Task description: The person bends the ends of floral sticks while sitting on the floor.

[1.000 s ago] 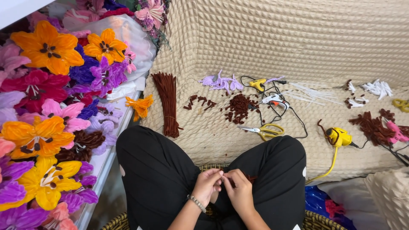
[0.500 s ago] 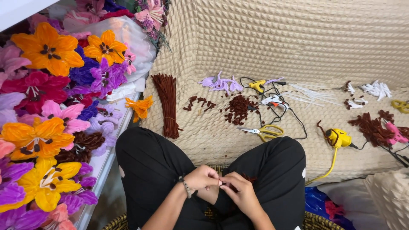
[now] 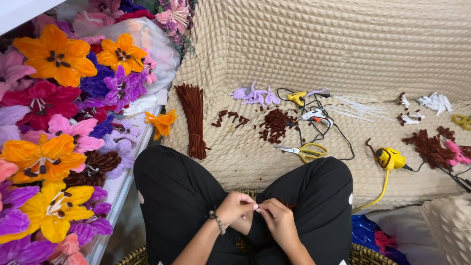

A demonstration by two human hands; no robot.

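I sit cross-legged in black trousers with both hands together in my lap. My left hand [image 3: 236, 207], with a bracelet on the wrist, and my right hand [image 3: 275, 221] pinch a small thin piece between their fingertips; it is too small to identify. A few dark brown bits lie on my lap by the right hand [image 3: 289, 205]. On the beige textured cover ahead lie a bundle of brown pipe cleaners [image 3: 192, 119], a pile of short brown pieces [image 3: 275, 123] and yellow-handled scissors [image 3: 305, 150].
Many pipe-cleaner flowers [image 3: 54, 122] in orange, yellow, pink and purple fill the left side. Further out lie purple petals [image 3: 252, 94], glue guns with cords [image 3: 390, 159], white sticks [image 3: 358, 108], more brown pieces [image 3: 429, 147]. A wicker basket rim [image 3: 365, 255] surrounds me.
My hands have stayed in my lap, shifting slightly as the fingers work the small piece. Nothing else has moved.
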